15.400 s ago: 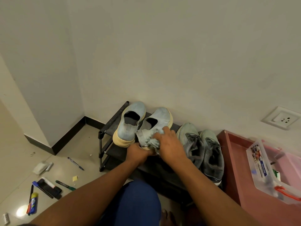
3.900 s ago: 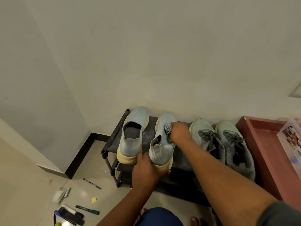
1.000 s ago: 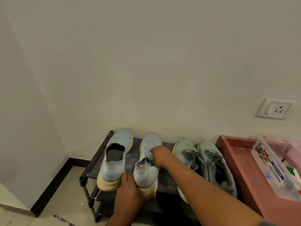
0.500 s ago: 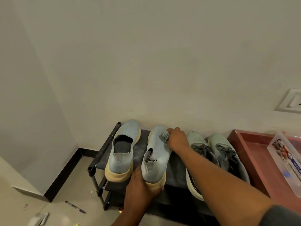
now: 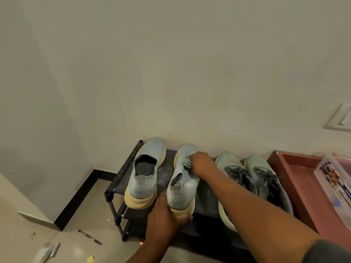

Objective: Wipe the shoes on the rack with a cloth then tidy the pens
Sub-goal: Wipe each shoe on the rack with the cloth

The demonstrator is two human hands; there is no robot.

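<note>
A black pen (image 5: pixel 89 237) lies on the floor left of the black shoe rack (image 5: pixel 121 171), awaiting tidying. On the top shelf, the left hand (image 5: pixel 164 215) grips the cream heel of the second pale-blue slip-on shoe (image 5: pixel 182 179), apparently steadying it, while the right hand (image 5: pixel 201 163) presses a bunched grey cloth (image 5: pixel 187 163) clenched in its fingers against the toe. Grey-green laced sneakers (image 5: pixel 252 179) stand just beside, evidently next.

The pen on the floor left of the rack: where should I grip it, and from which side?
Judging by its pose, pinch the pen around mid-barrel from straight above. It lies flat on bare tile, slanted, with open floor on both long sides, clear of the rack leg and the white item nearby. A fingertip pinch across the thin barrel should lift it level.
</note>
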